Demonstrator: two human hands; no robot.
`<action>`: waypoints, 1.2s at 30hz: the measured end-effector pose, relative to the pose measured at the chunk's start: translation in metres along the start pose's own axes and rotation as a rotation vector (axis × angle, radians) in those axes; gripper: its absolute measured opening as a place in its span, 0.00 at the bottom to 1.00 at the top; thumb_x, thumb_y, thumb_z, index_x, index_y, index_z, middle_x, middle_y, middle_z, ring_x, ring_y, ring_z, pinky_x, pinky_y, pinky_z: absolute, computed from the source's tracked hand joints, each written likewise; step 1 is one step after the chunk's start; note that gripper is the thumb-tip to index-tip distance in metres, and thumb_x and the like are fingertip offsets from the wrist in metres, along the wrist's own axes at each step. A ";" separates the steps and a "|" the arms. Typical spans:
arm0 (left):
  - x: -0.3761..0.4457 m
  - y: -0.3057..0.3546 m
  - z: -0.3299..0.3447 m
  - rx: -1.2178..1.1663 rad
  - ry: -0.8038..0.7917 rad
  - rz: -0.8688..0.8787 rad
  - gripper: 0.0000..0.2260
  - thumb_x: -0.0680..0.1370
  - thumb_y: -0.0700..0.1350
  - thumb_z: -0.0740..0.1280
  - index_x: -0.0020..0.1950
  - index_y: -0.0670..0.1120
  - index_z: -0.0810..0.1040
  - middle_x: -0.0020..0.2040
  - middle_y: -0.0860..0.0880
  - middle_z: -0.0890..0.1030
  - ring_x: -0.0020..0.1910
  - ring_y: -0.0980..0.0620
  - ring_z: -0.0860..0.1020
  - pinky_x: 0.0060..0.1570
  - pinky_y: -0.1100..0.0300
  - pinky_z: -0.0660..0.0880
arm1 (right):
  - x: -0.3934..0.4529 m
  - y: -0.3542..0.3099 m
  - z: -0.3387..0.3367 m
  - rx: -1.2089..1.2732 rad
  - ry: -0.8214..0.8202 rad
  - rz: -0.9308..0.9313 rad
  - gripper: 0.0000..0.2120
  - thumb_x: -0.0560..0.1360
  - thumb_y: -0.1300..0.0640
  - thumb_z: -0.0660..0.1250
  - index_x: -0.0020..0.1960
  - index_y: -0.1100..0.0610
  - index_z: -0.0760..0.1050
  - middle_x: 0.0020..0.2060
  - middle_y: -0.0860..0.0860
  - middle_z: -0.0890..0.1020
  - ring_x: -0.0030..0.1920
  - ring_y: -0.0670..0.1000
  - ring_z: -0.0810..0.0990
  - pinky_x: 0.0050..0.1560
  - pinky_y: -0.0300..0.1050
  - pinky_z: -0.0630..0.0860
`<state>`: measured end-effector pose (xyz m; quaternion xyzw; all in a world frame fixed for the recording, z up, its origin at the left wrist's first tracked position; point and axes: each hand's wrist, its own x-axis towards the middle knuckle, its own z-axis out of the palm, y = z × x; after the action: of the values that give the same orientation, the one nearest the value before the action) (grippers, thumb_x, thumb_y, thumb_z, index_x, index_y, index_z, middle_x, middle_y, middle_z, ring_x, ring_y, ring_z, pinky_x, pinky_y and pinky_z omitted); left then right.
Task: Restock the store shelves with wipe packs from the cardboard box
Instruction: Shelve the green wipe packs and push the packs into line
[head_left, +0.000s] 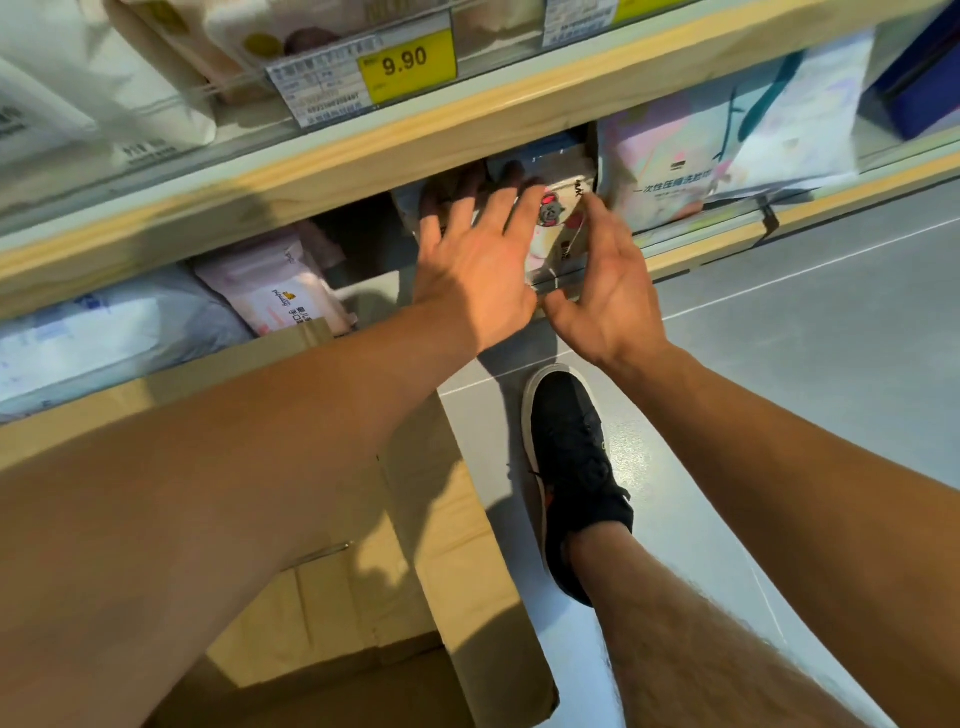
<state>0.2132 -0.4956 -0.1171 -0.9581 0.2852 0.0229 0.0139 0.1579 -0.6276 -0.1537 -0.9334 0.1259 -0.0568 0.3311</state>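
A pink wipe pack is seen lying above the cardboard box. The left hand, fingers spread, is pressed flat on a cartoon-printed pack at the shelf edge; the right hand, open, is cupped against its side. Open floor lies rightward.

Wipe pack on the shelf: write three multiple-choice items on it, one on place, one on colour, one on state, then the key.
1. Where is the wipe pack with the cartoon print?
A. in the cardboard box
B. at the shelf's front edge, between both hands
C. on the floor

2. What colour is the price tag reading 9.90?
A. yellow
B. red
C. blue

3. How is the left hand?
A. fisted
B. pinching a tag
C. flat, fingers spread

Key: B, the right hand flanks its other side; A, black digits on yellow; C, fingers lie splayed against packs.
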 end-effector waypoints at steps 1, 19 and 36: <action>0.002 -0.001 0.000 -0.021 -0.006 -0.008 0.39 0.72 0.55 0.67 0.77 0.51 0.51 0.74 0.49 0.61 0.68 0.41 0.63 0.61 0.45 0.63 | 0.002 0.000 0.000 0.023 -0.009 0.012 0.43 0.67 0.54 0.70 0.77 0.59 0.54 0.70 0.57 0.68 0.69 0.57 0.68 0.68 0.48 0.67; -0.003 -0.008 -0.014 -0.018 -0.050 -0.002 0.36 0.75 0.54 0.65 0.78 0.51 0.50 0.75 0.48 0.61 0.71 0.41 0.59 0.62 0.45 0.62 | 0.001 -0.007 -0.001 0.047 -0.052 0.027 0.45 0.66 0.58 0.70 0.78 0.58 0.52 0.71 0.56 0.66 0.70 0.57 0.66 0.70 0.49 0.66; -0.051 -0.042 0.014 0.155 -0.142 0.073 0.39 0.73 0.64 0.62 0.77 0.49 0.50 0.79 0.50 0.46 0.76 0.44 0.47 0.71 0.41 0.53 | -0.006 -0.017 0.003 -0.331 -0.226 -0.148 0.51 0.66 0.57 0.73 0.79 0.57 0.46 0.77 0.58 0.49 0.76 0.61 0.52 0.75 0.51 0.56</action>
<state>0.1933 -0.4321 -0.1275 -0.9390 0.3194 0.0692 0.1074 0.1565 -0.6114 -0.1457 -0.9822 0.0268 0.0454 0.1804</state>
